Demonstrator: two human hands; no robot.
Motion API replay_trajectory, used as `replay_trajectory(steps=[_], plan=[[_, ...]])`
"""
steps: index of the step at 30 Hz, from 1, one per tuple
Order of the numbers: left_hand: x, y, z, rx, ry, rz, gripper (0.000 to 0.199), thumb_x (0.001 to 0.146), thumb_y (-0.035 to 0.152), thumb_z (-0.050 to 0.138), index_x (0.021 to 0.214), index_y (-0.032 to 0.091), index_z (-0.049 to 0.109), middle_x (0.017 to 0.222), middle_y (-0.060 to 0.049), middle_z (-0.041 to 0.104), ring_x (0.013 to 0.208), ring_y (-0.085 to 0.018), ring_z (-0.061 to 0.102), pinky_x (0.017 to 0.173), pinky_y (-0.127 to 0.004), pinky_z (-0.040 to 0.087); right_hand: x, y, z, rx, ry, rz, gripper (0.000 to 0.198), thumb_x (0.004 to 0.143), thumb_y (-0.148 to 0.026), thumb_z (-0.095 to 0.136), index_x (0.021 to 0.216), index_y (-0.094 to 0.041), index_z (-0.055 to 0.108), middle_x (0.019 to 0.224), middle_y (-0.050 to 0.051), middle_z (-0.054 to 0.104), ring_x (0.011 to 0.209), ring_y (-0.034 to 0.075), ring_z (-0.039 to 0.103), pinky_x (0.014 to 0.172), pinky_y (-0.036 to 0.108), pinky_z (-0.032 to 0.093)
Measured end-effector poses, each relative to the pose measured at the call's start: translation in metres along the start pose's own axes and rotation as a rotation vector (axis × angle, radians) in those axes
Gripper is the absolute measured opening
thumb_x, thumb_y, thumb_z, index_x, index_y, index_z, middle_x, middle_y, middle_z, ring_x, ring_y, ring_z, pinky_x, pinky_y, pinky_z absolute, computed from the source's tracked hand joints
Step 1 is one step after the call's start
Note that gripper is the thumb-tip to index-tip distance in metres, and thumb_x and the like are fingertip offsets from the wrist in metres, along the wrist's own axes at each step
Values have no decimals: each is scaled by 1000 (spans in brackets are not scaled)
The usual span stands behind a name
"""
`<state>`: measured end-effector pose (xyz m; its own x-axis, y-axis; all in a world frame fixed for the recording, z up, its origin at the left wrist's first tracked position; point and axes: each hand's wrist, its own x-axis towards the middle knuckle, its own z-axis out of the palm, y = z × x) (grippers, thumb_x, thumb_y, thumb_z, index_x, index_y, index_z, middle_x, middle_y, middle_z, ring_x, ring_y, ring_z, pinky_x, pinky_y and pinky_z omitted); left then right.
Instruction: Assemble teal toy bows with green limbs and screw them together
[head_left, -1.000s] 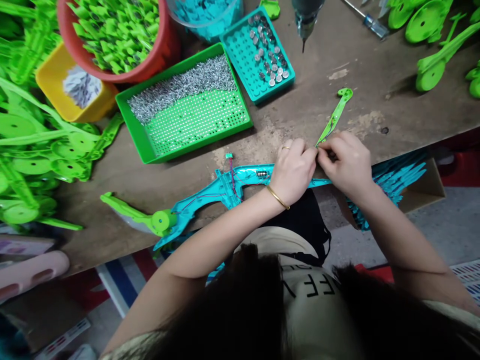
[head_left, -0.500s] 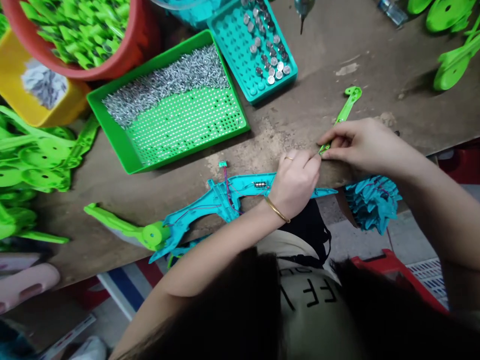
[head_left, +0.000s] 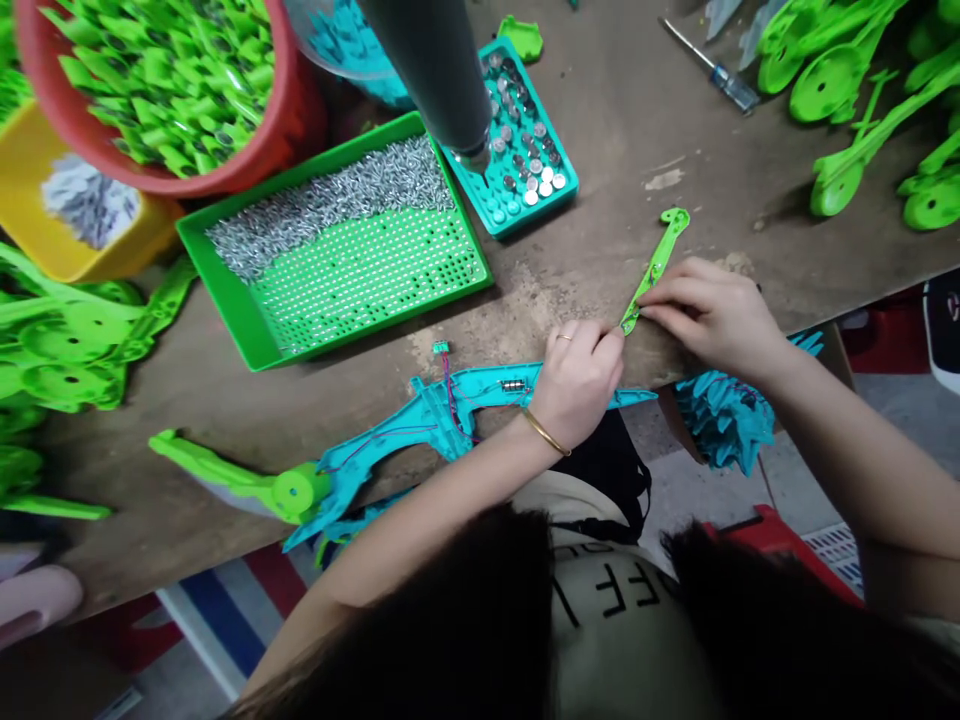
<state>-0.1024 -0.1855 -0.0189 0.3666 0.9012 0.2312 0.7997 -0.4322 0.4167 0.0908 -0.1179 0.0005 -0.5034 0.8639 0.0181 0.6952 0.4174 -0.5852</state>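
Observation:
My left hand (head_left: pixel 581 380), wearing a ring and a gold bangle, is closed with its fingertips at the lower end of a narrow green plastic arm (head_left: pixel 658 258). My right hand (head_left: pixel 716 310) pinches at the arm's lower part; a tiny dark bit shows at its fingertips, too small to name. Small metal spots show along the arm. Under and beside my left hand lies a blue plastic bow-shaped shell half (head_left: pixel 397 412) with thin wires, a small spring-like part (head_left: pixel 514 386) and a little green connector (head_left: pixel 441 348). A green limb piece (head_left: pixel 240 470) joins its left end.
A green tray (head_left: pixel 375 318) of screws and a teal tray (head_left: pixel 534 215) of metal discs stand ahead. A grey power screwdriver (head_left: pixel 442 80) hangs over them. A red tub (head_left: pixel 296 100), yellow bin (head_left: pixel 112 262), screwdriver (head_left: pixel 712 68) and green parts (head_left: pixel 821 90) surround the bench.
The right fingers have shifted along the green arm, and more of it shows. The hanging screwdriver has swung left over the trays. The whole view has moved a little.

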Motion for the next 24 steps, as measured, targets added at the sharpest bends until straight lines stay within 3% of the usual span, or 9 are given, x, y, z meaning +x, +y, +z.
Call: replay_trajectory(steps=[7,11,17,24], plan=[[0,1,-2,17,-89,-6,25,98,19,44,107,14,66,103,-9,67,95,-21,57,86,-34,44,5,4,6,-40,38,12,11,87,-31,60,86,-23,68,91,5,62,77,19,60,68,35,50],[4,3,-7,14,-189,-38,27,98,19,40,106,15,65,106,-10,65,99,-22,56,89,-34,43,1,5,8,-64,81,11,14,89,-32,57,88,-23,68,96,6,63,87,22,62,75,37,50],[20,14,-13,55,-357,-115,44,93,16,43,137,17,48,111,-12,60,102,-26,54,86,-38,42,-2,4,14,-83,143,89,21,91,-36,52,100,-23,66,97,8,64,90,25,61,79,40,49],[25,18,-7,62,-350,-143,45,92,20,45,138,17,48,111,-13,57,103,-29,53,86,-41,39,-15,5,19,-222,143,75,29,94,-39,46,107,-28,70,100,10,65,93,27,60,77,42,48]])
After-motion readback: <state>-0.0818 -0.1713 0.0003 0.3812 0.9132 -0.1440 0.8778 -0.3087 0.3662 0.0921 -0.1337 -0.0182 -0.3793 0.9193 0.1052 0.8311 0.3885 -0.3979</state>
